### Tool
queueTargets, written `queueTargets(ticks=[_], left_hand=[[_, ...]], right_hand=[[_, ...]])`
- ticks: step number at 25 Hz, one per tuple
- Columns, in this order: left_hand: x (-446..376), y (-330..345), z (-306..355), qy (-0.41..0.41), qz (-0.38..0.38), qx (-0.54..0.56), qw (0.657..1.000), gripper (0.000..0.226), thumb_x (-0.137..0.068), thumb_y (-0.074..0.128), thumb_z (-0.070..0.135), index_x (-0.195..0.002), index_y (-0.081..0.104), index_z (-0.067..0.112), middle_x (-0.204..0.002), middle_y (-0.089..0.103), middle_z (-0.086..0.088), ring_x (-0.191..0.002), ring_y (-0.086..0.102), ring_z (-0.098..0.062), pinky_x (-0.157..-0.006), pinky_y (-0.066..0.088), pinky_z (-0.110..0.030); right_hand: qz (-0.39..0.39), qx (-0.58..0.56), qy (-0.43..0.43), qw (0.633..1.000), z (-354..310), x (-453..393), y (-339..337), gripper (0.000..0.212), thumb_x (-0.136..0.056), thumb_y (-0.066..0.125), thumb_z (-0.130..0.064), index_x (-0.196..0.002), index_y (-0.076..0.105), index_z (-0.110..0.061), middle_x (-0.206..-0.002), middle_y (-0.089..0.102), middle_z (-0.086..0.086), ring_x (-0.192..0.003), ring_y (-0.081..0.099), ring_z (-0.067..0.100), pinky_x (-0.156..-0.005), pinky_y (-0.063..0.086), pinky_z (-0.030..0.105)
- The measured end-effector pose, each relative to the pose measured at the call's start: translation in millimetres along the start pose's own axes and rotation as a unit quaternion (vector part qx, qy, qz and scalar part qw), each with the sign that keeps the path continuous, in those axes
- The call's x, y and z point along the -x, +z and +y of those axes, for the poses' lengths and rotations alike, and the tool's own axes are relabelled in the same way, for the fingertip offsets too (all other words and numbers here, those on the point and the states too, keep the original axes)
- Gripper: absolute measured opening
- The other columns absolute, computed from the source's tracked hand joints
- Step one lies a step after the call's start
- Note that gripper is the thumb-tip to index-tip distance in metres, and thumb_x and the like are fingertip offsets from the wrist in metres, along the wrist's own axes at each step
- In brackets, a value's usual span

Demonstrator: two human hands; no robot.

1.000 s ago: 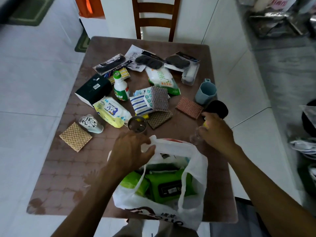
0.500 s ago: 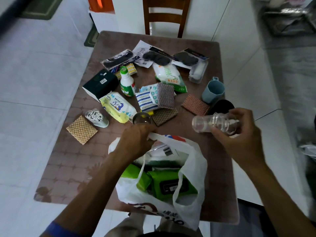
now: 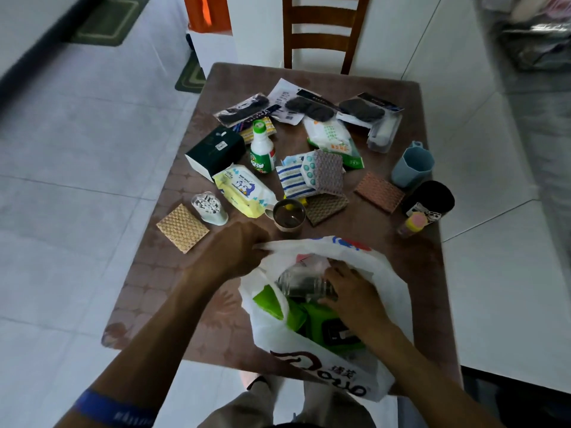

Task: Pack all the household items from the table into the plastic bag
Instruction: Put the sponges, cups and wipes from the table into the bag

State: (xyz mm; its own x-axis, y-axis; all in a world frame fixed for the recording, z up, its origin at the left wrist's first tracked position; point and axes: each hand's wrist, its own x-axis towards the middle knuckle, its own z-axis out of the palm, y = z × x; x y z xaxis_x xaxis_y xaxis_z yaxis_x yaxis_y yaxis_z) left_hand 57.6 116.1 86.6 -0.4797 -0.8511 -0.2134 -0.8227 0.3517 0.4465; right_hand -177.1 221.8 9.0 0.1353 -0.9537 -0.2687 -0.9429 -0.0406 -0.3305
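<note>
A clear, cylindrical plastic bottle is held on its side inside the mouth of a white plastic bag with red and dark printing, which lies at the near edge of a brown patterned table. The bottle is gripped by the right hand, whose fingers are curled around its right end, just above bright green wipe packs already in the bag. The bag's far-left rim is pinched and drawn outward by the left hand, so the mouth is kept wide. Just beyond the bag's rim stands a small brown translucent cup, with a yellow baby-wipes pack and a clear tub of cotton swabs to its left and a tan woven pad near the left hand. Farther back are seen a white bottle with a green cap, a dark green box, striped and dotted cloths, and dark packaged items. At the right edge stand a blue-grey plastic mug, a black cup and a small yellow-and-pink bottle, well apart from both hands. A wooden chair is placed beyond the table.
</note>
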Motion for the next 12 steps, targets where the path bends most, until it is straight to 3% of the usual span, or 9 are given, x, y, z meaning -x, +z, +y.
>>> queueTargets(ticks=[3, 5, 7, 9, 10, 12], left_hand=[[3.2, 3.1, 8.5, 0.051, 0.043, 0.080, 0.995, 0.005, -0.084, 0.072, 0.019, -0.087, 0.073, 0.016, -0.071, 0.058, 0.009, -0.057, 0.050, 0.001, -0.051, 0.037, -0.021], [2.1, 9.2, 13.0, 0.030, 0.052, 0.091, 0.994, 0.008, -0.086, 0.069, 0.022, -0.090, 0.072, 0.015, -0.069, 0.053, 0.008, -0.057, 0.045, -0.003, -0.055, 0.034, -0.024], [3.0, 10.5, 12.5, 0.015, 0.077, 0.094, 0.992, 0.006, -0.086, 0.069, 0.020, -0.091, 0.072, 0.018, -0.072, 0.054, 0.011, -0.059, 0.046, -0.002, -0.054, 0.033, -0.018], [6.7, 8.4, 9.1, 0.017, 0.092, 0.099, 0.991, 0.008, -0.083, 0.070, 0.015, -0.090, 0.073, 0.020, -0.075, 0.060, 0.012, -0.061, 0.050, 0.001, -0.056, 0.036, -0.011], [8.1, 7.4, 7.1, 0.015, 0.092, 0.102, 0.990, 0.008, -0.082, 0.071, 0.015, -0.089, 0.073, 0.020, -0.076, 0.064, 0.009, -0.063, 0.054, -0.002, -0.057, 0.042, -0.016], [9.1, 7.6, 6.8, 0.007, 0.093, 0.103, 0.990, 0.005, -0.083, 0.071, 0.018, -0.088, 0.073, 0.018, -0.076, 0.069, 0.005, -0.065, 0.058, -0.009, -0.058, 0.048, -0.028]], right_hand=[[-0.003, 0.041, 0.004, 0.999, -12.2, -11.4, 9.1, 0.051, -0.087, 0.064, -0.047, -0.127, 0.052, -0.018, -0.144, 0.046, 0.009, -0.125, 0.049, 0.028, -0.096, 0.049, 0.038], [-0.033, 0.096, 0.024, 0.995, -25.2, -21.5, 3.2, 0.049, -0.093, 0.055, -0.047, -0.130, 0.051, -0.016, -0.144, 0.046, 0.011, -0.130, 0.044, 0.028, -0.100, 0.045, 0.038], [-0.040, 0.111, 0.034, 0.992, -33.8, -20.3, -10.3, 0.048, -0.096, 0.050, -0.046, -0.132, 0.051, -0.014, -0.142, 0.049, 0.011, -0.128, 0.047, 0.026, -0.101, 0.044, 0.036], [0.053, 0.026, -0.033, 0.998, -40.2, -7.6, -33.2, 0.038, -0.097, 0.048, -0.045, -0.122, 0.059, -0.019, -0.121, 0.065, 0.006, -0.105, 0.062, 0.018, -0.087, 0.054, 0.031], [0.110, -0.039, -0.073, 0.990, -46.0, -3.9, -48.7, 0.030, -0.097, 0.048, -0.043, -0.113, 0.062, -0.023, -0.104, 0.071, 0.001, -0.087, 0.065, 0.010, -0.075, 0.056, 0.024], [0.228, -0.126, -0.127, 0.957, -50.4, -21.2, -74.3, 0.019, -0.093, 0.050, -0.038, -0.105, 0.060, -0.026, -0.087, 0.069, -0.008, -0.070, 0.056, -0.001, -0.061, 0.043, 0.005]])
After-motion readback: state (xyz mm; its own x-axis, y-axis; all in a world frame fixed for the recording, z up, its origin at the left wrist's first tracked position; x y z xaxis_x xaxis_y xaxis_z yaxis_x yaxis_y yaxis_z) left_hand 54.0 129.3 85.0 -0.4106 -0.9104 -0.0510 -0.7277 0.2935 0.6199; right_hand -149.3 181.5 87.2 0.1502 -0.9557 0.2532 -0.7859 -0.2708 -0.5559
